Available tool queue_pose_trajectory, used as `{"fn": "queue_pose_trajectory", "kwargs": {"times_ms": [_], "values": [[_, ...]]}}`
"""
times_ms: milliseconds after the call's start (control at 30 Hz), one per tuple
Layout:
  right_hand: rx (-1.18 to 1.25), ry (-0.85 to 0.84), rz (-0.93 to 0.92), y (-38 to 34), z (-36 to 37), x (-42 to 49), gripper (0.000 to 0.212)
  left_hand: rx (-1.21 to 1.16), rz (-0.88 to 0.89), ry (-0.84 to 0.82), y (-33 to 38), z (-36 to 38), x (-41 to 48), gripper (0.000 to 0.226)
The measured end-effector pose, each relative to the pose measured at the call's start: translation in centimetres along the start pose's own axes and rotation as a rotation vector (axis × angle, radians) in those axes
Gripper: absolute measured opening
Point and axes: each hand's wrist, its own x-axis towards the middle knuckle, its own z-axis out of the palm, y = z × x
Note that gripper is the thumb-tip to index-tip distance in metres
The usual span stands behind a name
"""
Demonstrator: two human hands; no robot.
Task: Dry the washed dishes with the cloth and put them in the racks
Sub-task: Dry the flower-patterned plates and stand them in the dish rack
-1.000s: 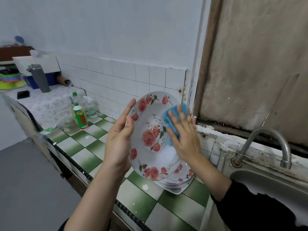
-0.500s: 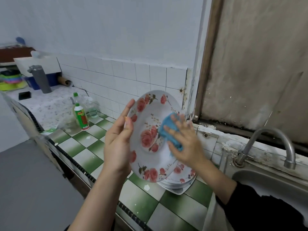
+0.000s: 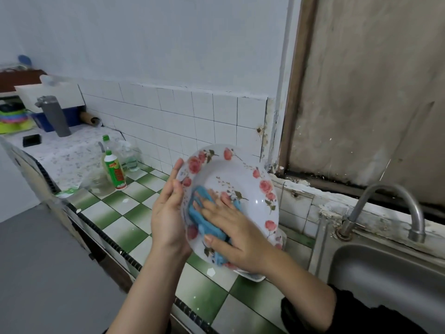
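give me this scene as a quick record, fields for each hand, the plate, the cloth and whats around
left hand: holds the rose-patterned plate by its left rim
right hand: presses the blue cloth flat on the plate's inner face
plate: tilted, above the tiled counter
below: stacked plates on the counter
right side: tap over steel sink
stage: drying, not racked yet

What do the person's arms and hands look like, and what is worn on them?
Both the left hand and the right hand are bare: no gloves, rings or watch show. Both forearms are bare too. A black fabric sleeve covers the right arm from near the elbow upward.
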Motion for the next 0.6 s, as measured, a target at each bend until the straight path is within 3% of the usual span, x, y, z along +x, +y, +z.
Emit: {"fn": "queue_pose_trajectory", "kwargs": {"times_ms": [67, 133, 233, 367, 467, 600], "values": [[-0.211, 0.004, 0.027, 2.2, -0.8, -1.2, 0.054, 0.022, 0.017, 0.012, 0.5, -0.5, 0.2, 0.036], [-0.337, 0.162, 0.128, 4.6, -1.8, -1.5, 0.054, 0.035, 0.010, -0.010, 0.7, -0.7, 0.2, 0.036], [-0.315, 0.433, 0.298, 6.4, -3.8, 0.1, 0.058, 0.092, -0.001, -0.070, 0.5, -0.2, -0.2, 0.034], [-0.231, 0.631, 0.288, 3.7, -4.6, 4.3, 0.057, 0.184, 0.013, -0.166, -0.1, 1.0, -0.8, 0.033], [0.011, 0.505, 0.177, -1.2, -2.0, 5.5, 0.056, 0.169, 0.003, -0.154, -1.0, 1.2, -0.8, 0.036], [0.209, 0.148, 0.178, -4.5, 2.1, 1.7, 0.054, 0.055, 0.006, -0.047, 0.2, -0.2, -0.1, 0.038]]}}
